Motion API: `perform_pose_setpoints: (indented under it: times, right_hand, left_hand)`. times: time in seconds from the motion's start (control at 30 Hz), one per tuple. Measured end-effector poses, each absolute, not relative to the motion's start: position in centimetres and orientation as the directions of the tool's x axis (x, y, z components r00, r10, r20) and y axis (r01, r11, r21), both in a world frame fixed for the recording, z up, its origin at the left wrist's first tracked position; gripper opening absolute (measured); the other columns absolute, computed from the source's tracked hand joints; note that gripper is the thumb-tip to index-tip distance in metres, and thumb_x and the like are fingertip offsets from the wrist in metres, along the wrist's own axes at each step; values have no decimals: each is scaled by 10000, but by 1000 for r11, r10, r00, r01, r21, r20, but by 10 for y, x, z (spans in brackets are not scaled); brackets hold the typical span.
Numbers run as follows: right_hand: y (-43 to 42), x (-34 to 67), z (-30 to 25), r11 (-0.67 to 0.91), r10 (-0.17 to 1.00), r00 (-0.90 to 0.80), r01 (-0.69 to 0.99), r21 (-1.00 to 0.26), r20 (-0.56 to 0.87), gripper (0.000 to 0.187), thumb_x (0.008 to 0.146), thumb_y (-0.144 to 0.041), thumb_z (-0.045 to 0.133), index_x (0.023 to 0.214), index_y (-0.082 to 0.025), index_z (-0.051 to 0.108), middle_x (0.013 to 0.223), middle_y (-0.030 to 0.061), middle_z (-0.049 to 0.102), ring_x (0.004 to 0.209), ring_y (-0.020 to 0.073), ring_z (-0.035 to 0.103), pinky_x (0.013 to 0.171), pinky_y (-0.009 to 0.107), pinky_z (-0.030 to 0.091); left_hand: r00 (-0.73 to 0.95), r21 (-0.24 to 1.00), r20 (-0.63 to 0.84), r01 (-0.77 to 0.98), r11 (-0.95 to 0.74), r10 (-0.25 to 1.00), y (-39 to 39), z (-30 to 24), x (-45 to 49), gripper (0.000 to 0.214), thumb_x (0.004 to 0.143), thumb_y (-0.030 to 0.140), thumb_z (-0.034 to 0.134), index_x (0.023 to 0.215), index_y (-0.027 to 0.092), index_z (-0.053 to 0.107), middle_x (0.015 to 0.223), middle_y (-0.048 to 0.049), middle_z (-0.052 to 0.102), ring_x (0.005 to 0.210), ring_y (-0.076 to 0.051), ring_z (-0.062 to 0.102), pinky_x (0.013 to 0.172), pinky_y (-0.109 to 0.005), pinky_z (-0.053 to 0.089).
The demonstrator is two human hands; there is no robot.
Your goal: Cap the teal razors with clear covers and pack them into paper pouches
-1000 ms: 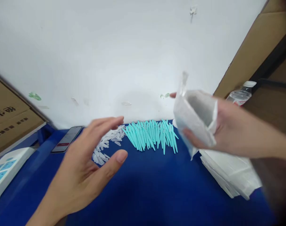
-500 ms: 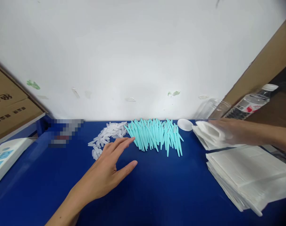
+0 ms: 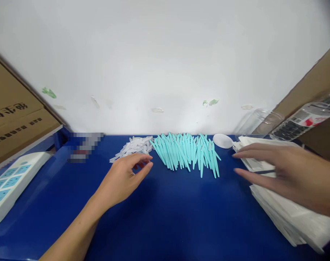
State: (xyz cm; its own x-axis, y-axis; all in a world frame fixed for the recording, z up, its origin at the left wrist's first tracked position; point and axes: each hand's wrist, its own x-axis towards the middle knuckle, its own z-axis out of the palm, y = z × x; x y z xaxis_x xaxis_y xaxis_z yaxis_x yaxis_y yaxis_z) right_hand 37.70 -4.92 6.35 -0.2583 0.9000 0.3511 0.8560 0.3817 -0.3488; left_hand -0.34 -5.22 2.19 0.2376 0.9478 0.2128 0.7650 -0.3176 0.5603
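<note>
My left hand (image 3: 127, 177) hovers in front of a heap of small translucent white plastic caps (image 3: 135, 145). Its fingers are curled, with a small gap to the thumb and nothing visible between them. Right of the caps lies a fanned row of slim turquoise eyebrow razors (image 3: 178, 150), handles towards me. My right hand (image 3: 287, 174), slightly blurred, is held over the white folded bags (image 3: 295, 221) on the right, thumb and fingers wide apart. It holds nothing that I can see and hides part of the bags.
A round white lid (image 3: 223, 140) lies beside the razors. Behind the bags are a clear plastic jar (image 3: 252, 121) and a labelled bottle (image 3: 303, 119). On the left are a power strip (image 3: 15, 185) and a cardboard box (image 3: 15, 112). A white wall (image 3: 159, 65) closes off the back.
My right hand has come away from the rear white bags, towards me. My left hand's fingers have curled closer to the thumb. The whole view has shifted a little.
</note>
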Motion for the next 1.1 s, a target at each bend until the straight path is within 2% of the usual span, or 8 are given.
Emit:
perform_pose_setpoints:
  times: [0.07, 0.23, 0.4, 0.6, 0.73, 0.87, 1.03, 1.1]
  right_hand:
    - [-54, 324, 54, 437, 899, -388, 834, -338, 205, 258, 901, -514, 621, 879, -320, 790, 918, 74, 788, 798, 285, 726, 719, 450, 556]
    - [-18, 220, 10, 321, 947, -299, 899, -297, 120, 384, 986, -473, 506, 914, -194, 759, 944, 110, 770, 860, 293, 713, 715, 384, 502]
    - [26, 193, -19, 214, 976, -197, 932, -292, 89, 366, 943, -470, 559, 971, -158, 748, 917, 157, 765, 894, 321, 707, 699, 364, 481]
    - [42, 190, -21, 180, 983, -185, 927, -330, 15, 193, 849, -319, 619, 785, -183, 740, 778, 133, 744, 830, 300, 694, 664, 342, 447]
    - [46, 194, -12, 178, 979, -201, 895, -409, -15, 220, 825, -254, 601, 627, -192, 673, 634, 84, 681, 725, 252, 662, 637, 326, 416]
    - [38, 224, 9, 196, 963, -263, 822, -535, -51, 279, 907, -345, 521, 723, -189, 660, 698, 43, 677, 709, 197, 639, 630, 297, 419]
    - [-1, 267, 19, 76, 809, -514, 572, -817, -285, 309, 977, -463, 497, 882, -191, 608, 813, 7, 648, 718, 133, 607, 677, 257, 460]
    - [-18, 272, 13, 4, 744, -566, 535, -845, -355, 293, 985, -462, 512, 900, -193, 589, 788, -11, 581, 696, 119, 536, 652, 252, 426]
  left_hand:
    - [263, 500, 196, 802, -327, 945, -39, 15, 1, 274, 988, 389, 542, 1069, 239, 757, 967, -36, 772, 801, -201, 696, 696, -302, 543]
    - [261, 419, 243, 840, -343, 934, -23, -3, 3, 299, 985, 319, 504, 1075, 205, 765, 952, -61, 757, 778, -206, 682, 712, -321, 511]
    - [231, 458, 259, 825, -330, 938, -27, -9, -11, 291, 990, 345, 516, 1077, 220, 763, 910, -42, 748, 727, -183, 655, 665, -295, 485]
    - [176, 503, 273, 812, -296, 946, -25, 0, -29, 282, 988, 380, 537, 1055, 240, 773, 886, -11, 759, 685, -161, 636, 632, -268, 450]
    - [133, 533, 272, 804, -264, 953, -24, 8, -42, 315, 977, 439, 550, 1067, 236, 773, 859, -15, 763, 671, -164, 630, 609, -253, 450]
    - [190, 548, 202, 791, -272, 961, -27, 13, -66, 332, 976, 476, 559, 1093, 250, 772, 950, -24, 759, 688, -155, 634, 603, -248, 463]
    - [387, 379, -16, 856, -352, 922, -34, 6, -89, 327, 1008, 446, 505, 1163, 331, 768, 1192, -17, 689, 827, -173, 675, 727, -285, 507]
    - [404, 311, -46, 875, -371, 914, -34, 1, -90, 349, 1010, 448, 497, 1225, 331, 746, 1233, -34, 661, 909, -204, 678, 776, -311, 520]
